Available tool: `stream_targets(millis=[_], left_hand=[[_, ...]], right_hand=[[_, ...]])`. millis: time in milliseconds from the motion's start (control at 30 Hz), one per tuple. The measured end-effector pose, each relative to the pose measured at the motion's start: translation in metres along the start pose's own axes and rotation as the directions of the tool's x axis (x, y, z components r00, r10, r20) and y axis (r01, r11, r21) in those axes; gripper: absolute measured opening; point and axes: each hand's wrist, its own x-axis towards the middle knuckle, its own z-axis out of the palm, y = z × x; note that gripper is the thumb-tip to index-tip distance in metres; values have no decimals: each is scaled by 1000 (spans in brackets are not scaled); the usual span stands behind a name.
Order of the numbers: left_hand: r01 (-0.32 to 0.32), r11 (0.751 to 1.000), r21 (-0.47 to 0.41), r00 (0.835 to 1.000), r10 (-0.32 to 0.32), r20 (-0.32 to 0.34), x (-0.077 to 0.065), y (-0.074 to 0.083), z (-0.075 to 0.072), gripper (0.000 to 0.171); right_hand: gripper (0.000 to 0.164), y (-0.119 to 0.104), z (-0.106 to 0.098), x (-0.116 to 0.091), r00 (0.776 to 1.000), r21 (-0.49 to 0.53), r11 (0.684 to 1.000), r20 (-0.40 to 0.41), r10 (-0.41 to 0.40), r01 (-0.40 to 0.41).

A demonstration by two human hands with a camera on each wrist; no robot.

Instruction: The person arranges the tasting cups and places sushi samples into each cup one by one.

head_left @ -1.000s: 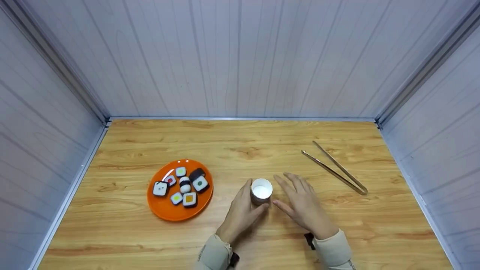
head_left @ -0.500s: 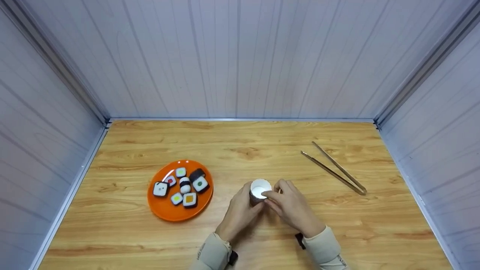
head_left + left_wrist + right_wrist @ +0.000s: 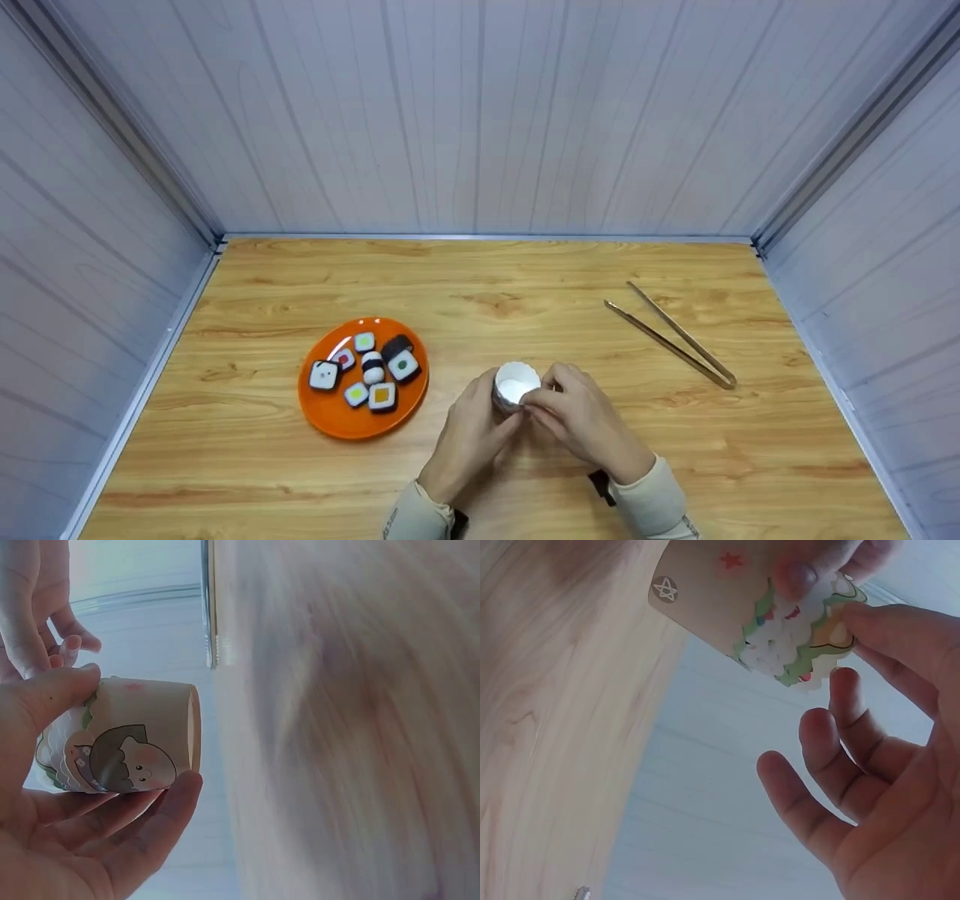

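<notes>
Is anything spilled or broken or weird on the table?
Nothing really stands out. The sushi all sits on the orange plate, the tongs lie on the table, and no spill shows. The cup is wavy on top, but probably made that way.

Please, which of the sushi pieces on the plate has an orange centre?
The white, dark-edged piece lowest on the orange plate in the head view, right of the yellow-centred one. No other piece shows an orange centre.
</notes>
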Motion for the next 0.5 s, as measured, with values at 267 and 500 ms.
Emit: stream_targets(millis=[267, 500], left_hand=[[-14, 1000, 0, 1000, 14, -21, -5, -3, 0, 61], [23, 999, -25, 1000, -23, 1, -8, -7, -4, 59]], right_hand=[[13, -4, -2, 3, 999, -8, 1000, -33, -30, 30], [7, -6, -11, 15, 993, 4, 998, -101, -60, 60]])
